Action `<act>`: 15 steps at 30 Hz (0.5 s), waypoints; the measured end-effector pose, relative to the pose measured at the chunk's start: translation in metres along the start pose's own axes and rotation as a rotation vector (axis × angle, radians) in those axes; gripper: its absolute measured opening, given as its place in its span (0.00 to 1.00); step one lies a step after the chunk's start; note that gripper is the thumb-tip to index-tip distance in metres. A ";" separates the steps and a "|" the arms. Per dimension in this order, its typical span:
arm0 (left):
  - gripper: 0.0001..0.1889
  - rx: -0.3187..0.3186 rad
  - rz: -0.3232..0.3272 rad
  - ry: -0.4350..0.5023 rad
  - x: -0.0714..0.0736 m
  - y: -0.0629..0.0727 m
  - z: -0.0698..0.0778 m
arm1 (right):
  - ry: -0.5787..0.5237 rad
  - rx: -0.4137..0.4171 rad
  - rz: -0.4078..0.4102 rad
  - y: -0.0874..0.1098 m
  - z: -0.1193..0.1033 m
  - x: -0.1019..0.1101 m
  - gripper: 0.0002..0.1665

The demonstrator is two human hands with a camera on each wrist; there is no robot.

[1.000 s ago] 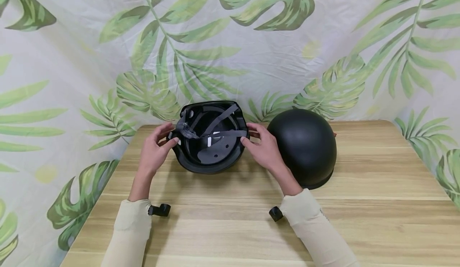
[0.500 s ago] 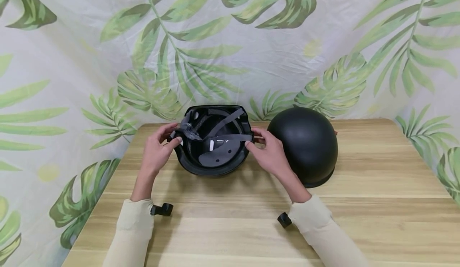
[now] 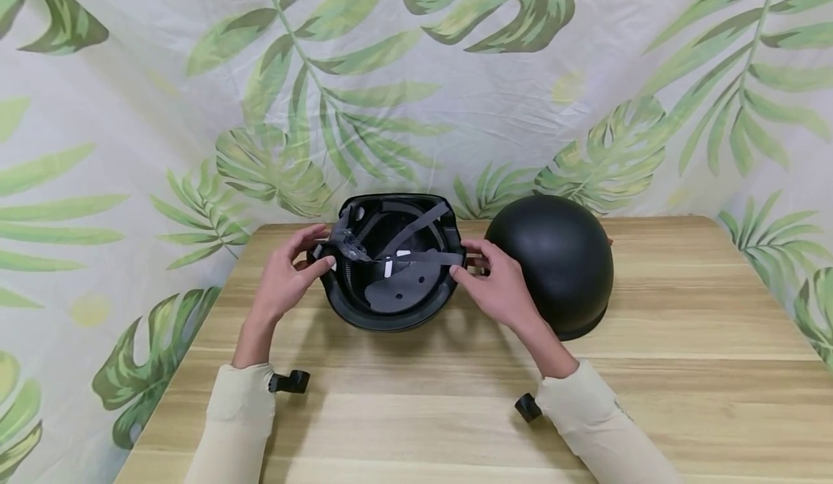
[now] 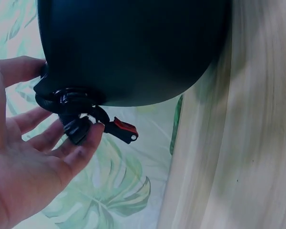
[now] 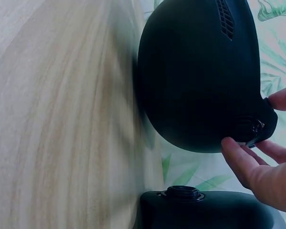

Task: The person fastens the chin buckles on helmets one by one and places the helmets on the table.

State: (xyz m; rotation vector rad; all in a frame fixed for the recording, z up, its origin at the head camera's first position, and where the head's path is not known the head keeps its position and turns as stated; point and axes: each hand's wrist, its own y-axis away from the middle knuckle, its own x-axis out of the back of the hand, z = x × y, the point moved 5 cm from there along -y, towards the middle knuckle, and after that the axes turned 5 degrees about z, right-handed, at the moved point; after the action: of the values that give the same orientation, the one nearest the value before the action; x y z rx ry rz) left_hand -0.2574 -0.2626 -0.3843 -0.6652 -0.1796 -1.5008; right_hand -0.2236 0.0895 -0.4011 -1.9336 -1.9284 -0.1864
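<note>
A wooden desk is carrying a dome-up black helmet at far right; left of it, an upturned helmet is opening upward. The left hand and right hand are apparently steadying it, fingers pinching opposite sides; any move is calling for level support.

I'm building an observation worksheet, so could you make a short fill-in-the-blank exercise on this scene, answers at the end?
The left hand and right hand grip an upturned helmet whose shell is coloured ____.
The unheld helmet sits nearer the person's ____ hand.
The table shows a ____ grain pattern.
The backdrop is printed with ____ leaves.

Missing words: black; right; wood; green.
</note>
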 end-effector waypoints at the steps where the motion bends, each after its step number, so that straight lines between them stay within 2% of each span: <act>1: 0.31 0.002 -0.003 0.010 0.000 0.000 -0.001 | -0.001 0.002 -0.002 0.000 -0.001 0.000 0.30; 8: 0.35 0.019 -0.047 0.088 0.007 0.000 -0.014 | -0.034 0.025 -0.018 0.000 -0.007 -0.001 0.30; 15: 0.36 -0.017 -0.131 0.171 0.007 0.004 -0.027 | 0.019 0.056 -0.010 0.001 -0.014 0.002 0.30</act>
State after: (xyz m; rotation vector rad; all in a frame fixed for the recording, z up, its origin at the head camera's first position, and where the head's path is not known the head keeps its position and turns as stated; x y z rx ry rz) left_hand -0.2608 -0.2826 -0.4043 -0.5436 -0.0807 -1.6786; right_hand -0.2202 0.0863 -0.3881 -1.8796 -1.9109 -0.1519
